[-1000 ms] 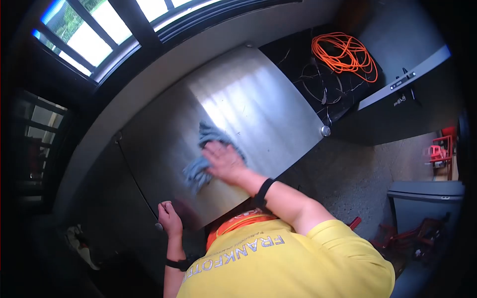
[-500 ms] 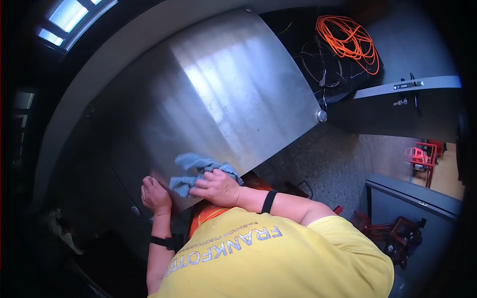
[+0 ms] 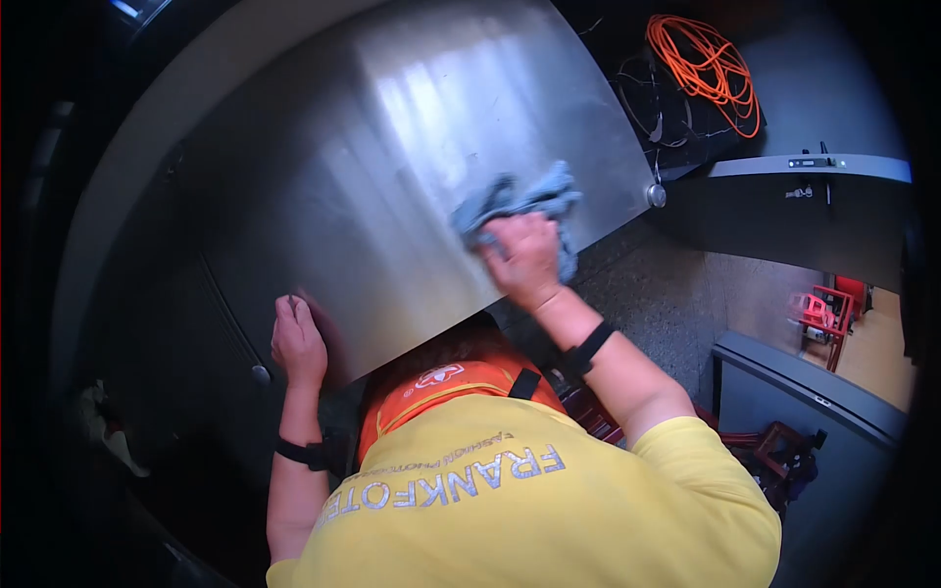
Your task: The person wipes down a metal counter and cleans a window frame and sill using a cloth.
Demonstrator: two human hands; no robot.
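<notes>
Right hand: the right hand (image 3: 524,257) is placed on the blue cloth (image 3: 561,191), with fingers partly closed; a bunched part of it is gripped.
Blue cloth: it is spread in folds on the metal surface (image 3: 323,196), near its lower right edge.
Left hand: the left hand (image 3: 300,338) is curled closed beside the dark reflection; whether anything is held cannot be told.
Arms: 2 black bands are worn, 1 on each.
Upper right: the orange cable (image 3: 702,71) is coiled in loops, well apart from both hands.
</notes>
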